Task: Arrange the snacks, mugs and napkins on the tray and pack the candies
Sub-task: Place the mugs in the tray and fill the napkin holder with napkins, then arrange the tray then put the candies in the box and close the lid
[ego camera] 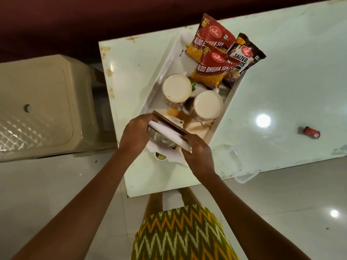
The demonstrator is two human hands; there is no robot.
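**Q: Grip status?**
A: Both hands are engaged. My left hand (137,128) is curled round the upper-left end of the napkin holder (169,122). My right hand (199,150) is curled round its lower-right end. The white napkins (170,134) sit in the holder, between my hands.

**Q: What lies nearest, off the tray?**
A: A clear container (242,166) sits at the table's near edge, lower right of centre. One red candy (311,132) lies beyond it, at the right of the frame and well apart from either hand. My right hand is the nearer of the two.

**Q: Where is the holder relative to its destination?**
A: It is over the near end of the tray (170,59), at frame centre. I cannot tell whether it already rests on anything, because the crockery beneath it is partly hidden. Its long axis runs from upper left to lower right. The tray runs from lower left to upper right, so the holder lies across the tray, not along it.

**Q: What limits the placement?**
A: The left mug (176,89) and the right mug (208,105) stand just beyond the holder. The snack packets (212,70) fill the far end. In my judgement the only free room is the near end, so the holder should go straight down with its axis unchanged.
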